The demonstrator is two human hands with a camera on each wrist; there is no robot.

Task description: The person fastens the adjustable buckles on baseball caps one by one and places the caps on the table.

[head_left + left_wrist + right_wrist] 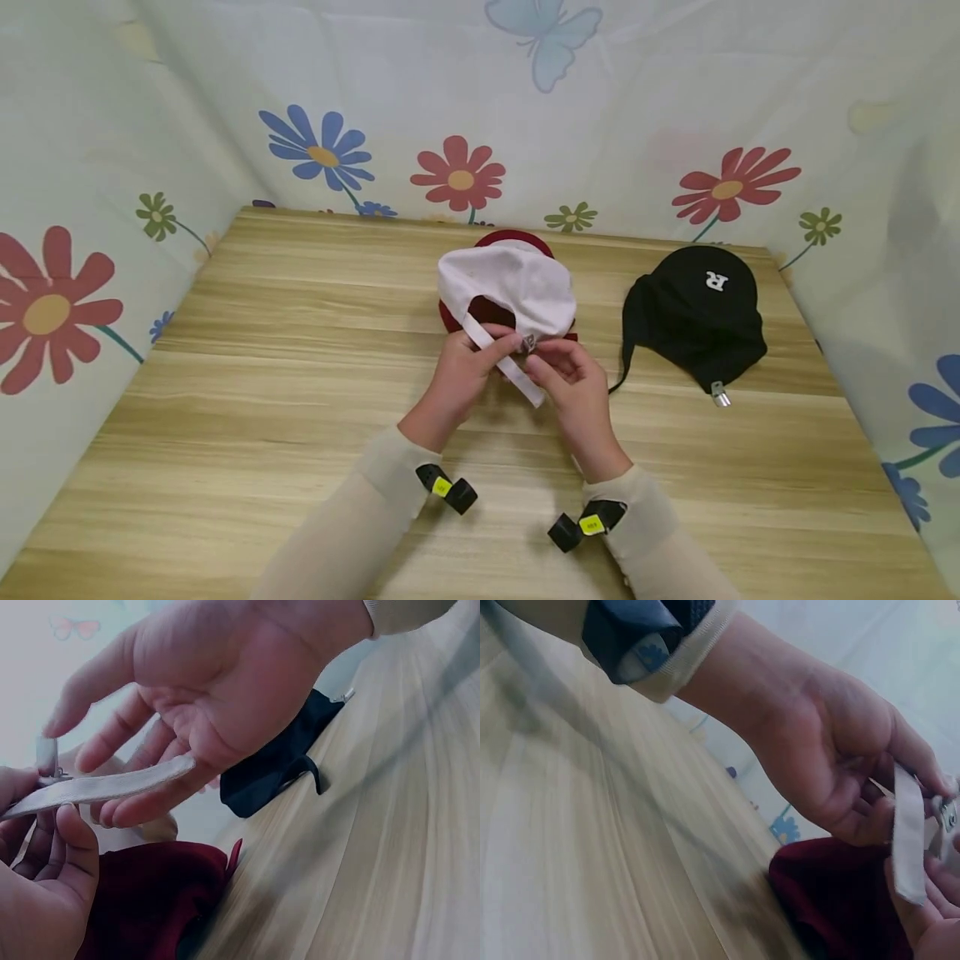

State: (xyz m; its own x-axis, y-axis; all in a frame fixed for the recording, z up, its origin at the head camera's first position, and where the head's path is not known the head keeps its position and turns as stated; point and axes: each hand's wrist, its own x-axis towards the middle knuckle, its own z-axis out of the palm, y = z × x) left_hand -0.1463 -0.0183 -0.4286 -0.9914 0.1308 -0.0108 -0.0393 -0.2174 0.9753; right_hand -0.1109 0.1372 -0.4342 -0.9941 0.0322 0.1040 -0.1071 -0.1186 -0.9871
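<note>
A white cap lies on top of a dark red cap, its back opening toward me. Its white strap hangs loose at one end, crossing in front of my left fingers. At the cap's metal buckle, my left hand pinches from the left, the strap passing over its fingers. My right hand pinches the buckle end from the right, its thumb and fingertips close to the left thumb. The right wrist view shows the buckle between the fingertips of both hands.
Right of the hands lies a black cap with a white letter, its metal buckle toward me and its strap trailing left. The wooden table meets flowered curtains at the back and both sides.
</note>
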